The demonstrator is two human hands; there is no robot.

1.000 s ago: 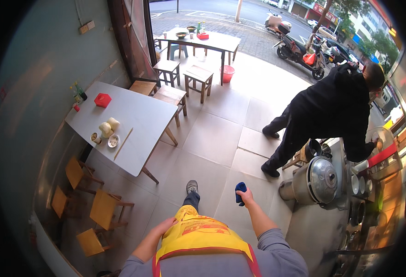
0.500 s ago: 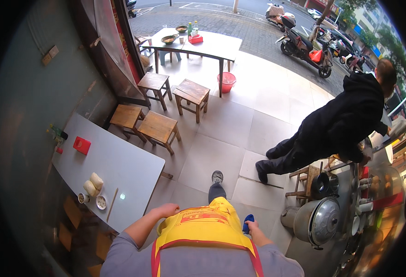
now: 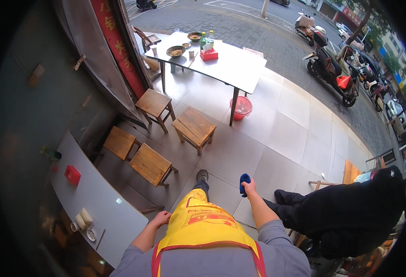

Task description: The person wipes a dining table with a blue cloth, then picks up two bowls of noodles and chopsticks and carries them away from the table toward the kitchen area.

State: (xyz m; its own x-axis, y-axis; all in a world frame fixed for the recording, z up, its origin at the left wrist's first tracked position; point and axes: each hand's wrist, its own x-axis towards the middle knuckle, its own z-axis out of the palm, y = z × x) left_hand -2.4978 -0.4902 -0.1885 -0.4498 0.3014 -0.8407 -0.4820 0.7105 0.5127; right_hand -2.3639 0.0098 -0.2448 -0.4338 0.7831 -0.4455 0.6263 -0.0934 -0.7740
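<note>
My right hand [image 3: 249,186] is closed around a folded dark blue cloth [image 3: 245,184], held out ahead of me above the tiled floor. On the other side, my left hand [image 3: 162,218] hangs beside the yellow apron [image 3: 203,221] I wear, fingers curled and nothing seen in them. Ahead stands a white-topped table [image 3: 237,64] bearing a bowl of food [image 3: 176,51], a second bowl [image 3: 194,36], green-tinted bottles, a paper cup [image 3: 191,53] and a red tissue box [image 3: 209,55].
Wooden stools [image 3: 194,128] stand ahead to the left. A red bin [image 3: 242,107] is by the table leg. At left, another table [image 3: 97,198] holds a red box and small dishes. A person in black [image 3: 346,207] bends at my right. Scooters [image 3: 329,69] are parked outside.
I have stepped forward, so the far table looks nearer. My right hand has come up and forward with the cloth. The person in black is now close on my right.
</note>
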